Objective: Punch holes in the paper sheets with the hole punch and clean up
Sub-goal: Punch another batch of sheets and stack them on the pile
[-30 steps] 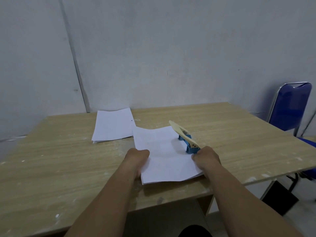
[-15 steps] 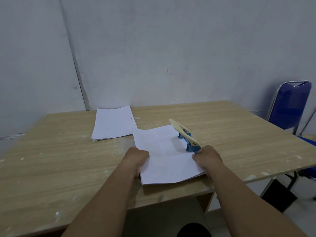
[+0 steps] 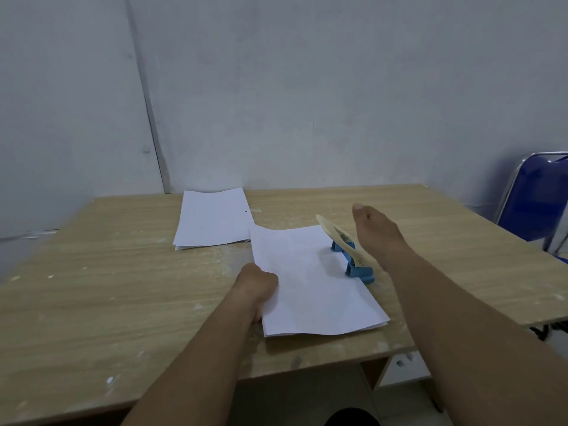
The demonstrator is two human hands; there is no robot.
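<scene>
A stack of white paper sheets (image 3: 310, 284) lies near the table's front edge, its right side tucked into a blue hole punch (image 3: 353, 262) with a raised cream lever. My left hand (image 3: 256, 285) grips the stack's left edge. My right hand (image 3: 376, 233) hovers above and just right of the punch lever, fingers straight, holding nothing. A second stack of paper (image 3: 212, 218) with one visible hole lies at the table's back.
The wooden table (image 3: 107, 302) is speckled with white flecks. A blue metal-framed chair (image 3: 538, 204) stands at the right. A grey wall runs close behind the table.
My right hand let go of the stack's right edge and rose up and forward to beside the punch lever. My left hand keeps its grip on the paper.
</scene>
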